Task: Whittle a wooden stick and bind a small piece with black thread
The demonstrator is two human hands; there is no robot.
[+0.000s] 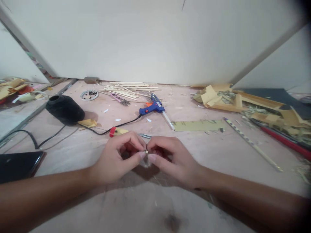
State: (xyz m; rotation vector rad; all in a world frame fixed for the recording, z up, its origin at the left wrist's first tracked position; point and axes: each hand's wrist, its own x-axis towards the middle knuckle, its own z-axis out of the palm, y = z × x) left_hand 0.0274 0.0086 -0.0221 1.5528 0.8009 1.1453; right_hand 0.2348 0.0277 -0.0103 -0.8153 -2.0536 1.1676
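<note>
My left hand (119, 158) and my right hand (172, 160) meet at the middle, thumbs and index fingers pinched around one tiny pale piece (146, 151). It is too small and blurred for me to tell its kind. Just beyond my left knuckles lies a tool with a red and yellow handle (118, 131) and a metal end (145, 136). Farther back a blue glue gun (153, 108) rests on its side, a white stick jutting from it toward a flat olive strip (199, 125).
On the left are a black thread cone (65, 109), a cord (99, 132) and a phone (20, 165). Thin wooden sticks (131, 89), small snips (120, 99) and a dish of dark bits (89, 94) lie at the back. Rightward are paper scraps (213, 97), a ruler-like stick (252, 145) and a red-edged tool (282, 139).
</note>
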